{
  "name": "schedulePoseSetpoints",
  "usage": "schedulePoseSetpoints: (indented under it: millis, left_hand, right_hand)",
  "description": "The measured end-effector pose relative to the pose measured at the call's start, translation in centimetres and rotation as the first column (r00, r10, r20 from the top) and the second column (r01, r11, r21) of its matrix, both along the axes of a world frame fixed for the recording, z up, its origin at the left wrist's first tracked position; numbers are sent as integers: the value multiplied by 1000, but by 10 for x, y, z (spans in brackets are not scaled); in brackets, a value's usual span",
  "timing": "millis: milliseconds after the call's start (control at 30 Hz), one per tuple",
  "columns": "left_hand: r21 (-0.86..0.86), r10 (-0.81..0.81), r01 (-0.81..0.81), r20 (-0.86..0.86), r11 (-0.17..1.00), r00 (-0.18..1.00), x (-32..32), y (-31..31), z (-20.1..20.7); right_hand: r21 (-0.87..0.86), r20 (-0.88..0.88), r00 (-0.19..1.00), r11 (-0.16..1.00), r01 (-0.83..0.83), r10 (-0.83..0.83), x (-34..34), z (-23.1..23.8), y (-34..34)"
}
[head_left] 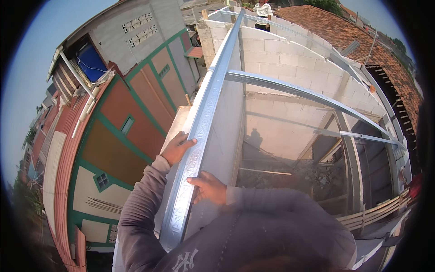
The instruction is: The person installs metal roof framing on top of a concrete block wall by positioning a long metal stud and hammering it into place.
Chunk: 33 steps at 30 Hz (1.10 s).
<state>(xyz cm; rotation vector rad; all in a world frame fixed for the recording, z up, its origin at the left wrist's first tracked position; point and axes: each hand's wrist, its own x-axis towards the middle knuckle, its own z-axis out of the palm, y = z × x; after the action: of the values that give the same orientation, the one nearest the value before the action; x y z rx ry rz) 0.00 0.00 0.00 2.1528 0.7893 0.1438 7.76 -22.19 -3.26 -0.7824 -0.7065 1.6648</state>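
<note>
A long, shiny light-gauge steel channel lies lengthwise along the top of a white block wall, running from just before me to the far end. My left hand is closed on its left edge, thumb on the upper face. Nearer to me, my right hand grips the right edge, with its thumb on top and its other fingers partly hidden below. At the far end a person in a striped shirt stands with one arm reaching to the channel.
Another steel channel spans from the wall top across the deep open room to the right wall. Rubble covers the floor far below. Left of the wall is a drop beside a painted house. Bamboo poles lie at the lower right.
</note>
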Motion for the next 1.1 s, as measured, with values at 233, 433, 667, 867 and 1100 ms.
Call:
schedulePoseSetpoints:
  millis: [233,433,667,867,1100]
  left_hand:
    - [465,-124,132,-49,876,991,-11,-95,132]
    - [610,-468,288,155,738,870,45,-165,233]
    - [662,-662,617,-236,426,711,97,-245,237]
    - [663,-716,703,-357,258,600,124,-284,199]
    - [580,-601,785,-555,215,575,147,-302,223]
  right_hand:
    - [32,-3,999,999,41,-41,-9,14,6]
    - [60,-35,996,994,89,-87,-21,46,25]
    - [175,-72,988,973,147,-137,-37,97,35]
    - [189,-114,985,971,148,-128,-42,129,42]
    - [197,-147,977,964,179,-152,-44,179,62]
